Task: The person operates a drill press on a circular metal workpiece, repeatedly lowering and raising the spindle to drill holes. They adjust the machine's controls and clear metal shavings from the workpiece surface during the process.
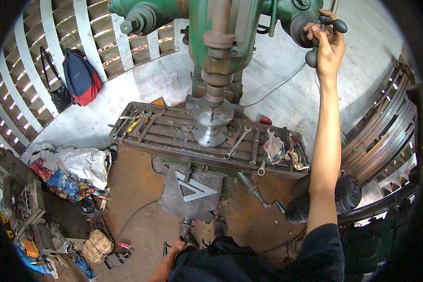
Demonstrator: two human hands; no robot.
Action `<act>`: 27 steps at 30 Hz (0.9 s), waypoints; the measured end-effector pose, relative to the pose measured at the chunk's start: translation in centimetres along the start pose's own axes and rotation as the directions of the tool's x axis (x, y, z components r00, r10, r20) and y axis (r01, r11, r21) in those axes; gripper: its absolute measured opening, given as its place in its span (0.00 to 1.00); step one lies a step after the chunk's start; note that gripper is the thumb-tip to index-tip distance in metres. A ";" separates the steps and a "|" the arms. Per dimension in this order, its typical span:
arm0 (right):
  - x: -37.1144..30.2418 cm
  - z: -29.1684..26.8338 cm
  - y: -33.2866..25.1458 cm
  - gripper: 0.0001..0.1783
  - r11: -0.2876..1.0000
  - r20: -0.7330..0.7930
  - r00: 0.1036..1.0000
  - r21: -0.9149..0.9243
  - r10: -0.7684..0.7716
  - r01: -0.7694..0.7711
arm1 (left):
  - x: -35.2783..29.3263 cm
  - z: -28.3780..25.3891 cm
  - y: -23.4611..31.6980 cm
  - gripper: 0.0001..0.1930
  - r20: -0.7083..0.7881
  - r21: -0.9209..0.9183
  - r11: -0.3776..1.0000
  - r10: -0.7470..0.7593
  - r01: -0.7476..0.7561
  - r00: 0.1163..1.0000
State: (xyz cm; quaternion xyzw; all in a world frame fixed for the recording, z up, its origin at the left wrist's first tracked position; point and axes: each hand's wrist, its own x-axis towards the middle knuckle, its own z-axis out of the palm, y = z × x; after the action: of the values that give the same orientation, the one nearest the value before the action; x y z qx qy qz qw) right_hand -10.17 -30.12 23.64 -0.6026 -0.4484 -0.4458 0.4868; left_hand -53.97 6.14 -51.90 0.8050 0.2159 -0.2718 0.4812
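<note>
My right hand is raised high at the right, its fingers wrapped round a black ball-ended feed handle on the green machine head. Low at the front, my left hand is closed on the crank handle below the machine table; part of its grip is hidden. The spindle carries a drill bit, which points down into a round flanged metal workpiece. That workpiece stands upright on the slotted machine table, with metal chips on and around it.
Wrenches and a rag lie on the table's right part, more tools on its left. A triangular metal frame rests below. Another crank juts out front right. Cloths and tools pile up at left; bags hang behind.
</note>
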 end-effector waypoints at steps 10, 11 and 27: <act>1.8 -3.3 -3.0 0.62 0.988 0.533 0.837 -0.149 0.120 -0.047 | 1.0 0.1 -0.5 0.21 0.024 0.052 0.998 0.043 -0.044 0.999; 2.4 -3.9 -3.1 0.64 0.982 0.602 0.786 -0.183 0.140 -0.035 | 0.9 0.1 -0.4 0.20 0.030 0.037 0.996 0.079 -0.080 0.996; -0.1 -4.4 0.1 0.68 0.994 0.409 0.909 -0.042 -0.073 0.099 | -2.1 1.0 2.7 0.18 -0.161 0.080 0.994 -0.057 0.070 0.985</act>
State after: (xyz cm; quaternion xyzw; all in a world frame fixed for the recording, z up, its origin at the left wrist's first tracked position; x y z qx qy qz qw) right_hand -10.56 -34.45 24.07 -0.6766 -0.5520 -0.3455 0.3437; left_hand -54.16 3.90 -49.15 0.8367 0.2673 -0.2311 0.4185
